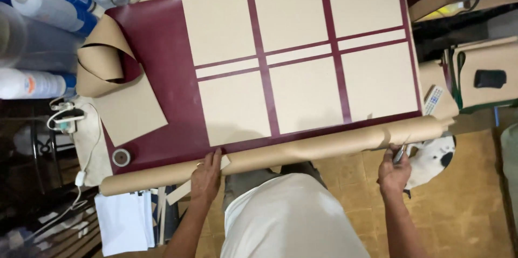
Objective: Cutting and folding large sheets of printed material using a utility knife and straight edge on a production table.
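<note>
Pressing flat, the left hand [205, 178] pins the light, crease-prone brown paper roll [280, 153]; scissors [400, 153] are gripped by closed right hand [393, 171] fingers at the roll's end.

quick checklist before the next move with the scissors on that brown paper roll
1. Left hand pressing on the paper roll: ok, palm rests flat on it.
2. Scissors in the right hand: ok, held at the roll's right end; blades open or closed: cannot tell.
3. Roll lying along the near edge of the maroon sheet: ok.
4. Cardboard panels in even rows with gaps between: ok.
5. Tape roll apart from the paper roll: ok, it sits just beyond it.
6. Loose curled paper off the panels: ok, it lies to their left.
</note>
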